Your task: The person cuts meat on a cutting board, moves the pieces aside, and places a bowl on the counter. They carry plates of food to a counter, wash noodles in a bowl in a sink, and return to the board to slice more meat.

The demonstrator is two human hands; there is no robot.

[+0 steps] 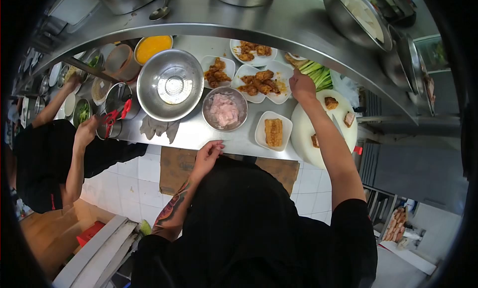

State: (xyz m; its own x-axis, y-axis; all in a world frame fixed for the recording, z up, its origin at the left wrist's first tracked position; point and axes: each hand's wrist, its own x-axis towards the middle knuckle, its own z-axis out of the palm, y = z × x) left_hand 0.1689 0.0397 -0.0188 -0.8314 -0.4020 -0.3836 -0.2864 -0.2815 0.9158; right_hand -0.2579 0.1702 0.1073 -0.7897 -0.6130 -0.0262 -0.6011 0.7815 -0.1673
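Observation:
Close to the counter's front edge, my left hand (208, 155) is empty, its fingers loosely bent and slightly apart. A metal bowl of pale pink meat (225, 110) stands just beyond it. My right hand (301, 85) reaches to the far side, with fingers closed beside a white dish of brown glazed pieces (277, 84) and a bunch of green stalks (316, 75); what it grips is hidden. Nearer the front is a square white dish with a browned block (273, 132). Browned chunks (331, 103) and a knife (337, 124) lie on a round white board (311, 151).
A large empty metal bowl (170, 84) stands left of centre, with a grey cloth (159, 128) below it. A raised metal shelf (199, 20) crosses above the counter. At left, a co-worker's hand (87, 131) is by red-handled scissors (118, 114).

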